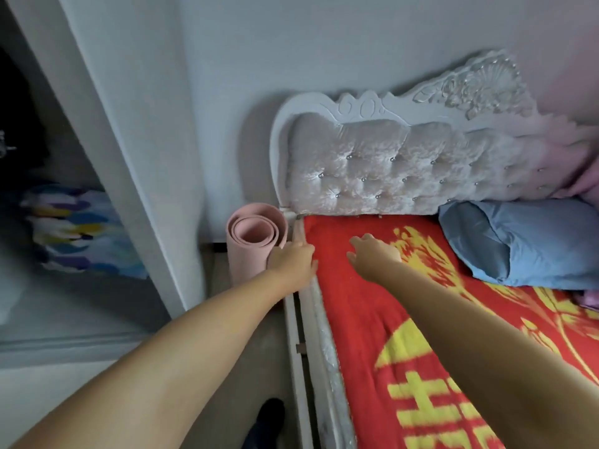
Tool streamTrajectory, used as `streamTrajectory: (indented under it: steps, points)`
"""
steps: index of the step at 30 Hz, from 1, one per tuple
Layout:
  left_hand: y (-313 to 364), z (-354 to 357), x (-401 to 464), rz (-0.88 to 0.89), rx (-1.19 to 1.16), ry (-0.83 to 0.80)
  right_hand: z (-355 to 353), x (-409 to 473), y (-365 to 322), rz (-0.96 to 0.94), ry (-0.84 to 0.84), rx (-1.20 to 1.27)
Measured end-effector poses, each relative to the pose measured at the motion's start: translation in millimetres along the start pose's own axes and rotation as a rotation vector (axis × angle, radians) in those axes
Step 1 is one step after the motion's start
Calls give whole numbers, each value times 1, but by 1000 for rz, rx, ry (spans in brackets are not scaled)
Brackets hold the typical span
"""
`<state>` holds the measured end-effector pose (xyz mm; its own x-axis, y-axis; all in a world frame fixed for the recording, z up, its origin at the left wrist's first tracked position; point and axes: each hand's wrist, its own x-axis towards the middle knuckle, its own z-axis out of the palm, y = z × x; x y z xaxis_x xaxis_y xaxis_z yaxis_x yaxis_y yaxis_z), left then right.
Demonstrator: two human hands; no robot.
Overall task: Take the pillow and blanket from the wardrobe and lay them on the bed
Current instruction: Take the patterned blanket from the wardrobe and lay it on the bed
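Single head-worn view, looking forward and down from beside the bed (pixel 327 367) toward its headboard (pixel 405 170), near the wardrobe (pixel 107 131) at left.

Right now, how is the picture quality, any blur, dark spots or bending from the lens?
Head view: the wardrobe interior is dim and smeared with motion blur; the yellow pattern on the red blanket is streaky too. Wide-angle distortion slants the wardrobe frame and curves the headboard. Both hands, left and right, look slightly soft; the wall at the far right has a pink cast.
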<state>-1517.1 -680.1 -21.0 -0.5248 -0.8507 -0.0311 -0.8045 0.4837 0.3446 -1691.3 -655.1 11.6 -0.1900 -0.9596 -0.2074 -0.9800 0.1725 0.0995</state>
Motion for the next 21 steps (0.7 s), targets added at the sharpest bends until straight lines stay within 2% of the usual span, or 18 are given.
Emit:
streamTrajectory:
  steps: [3,7,11,16,21]
  points:
    - [-35,1,-62,-128,9,-53,10,-25,-45,-114,-39,0]
    - [-99,-22,-119,-292,80,-12,14,-44,-122,-238,-64,15]
    - [-165,-39,-168,-418,98,-7,23,-57,-214,-511,-213,-188]
    - [-267,-58,-225,-524,142,-40,22,-53,-344,-582,-208,-134]
    - [-393,-119,-263,-590,181,-13,0,-27,-473,-634,-153,-54]
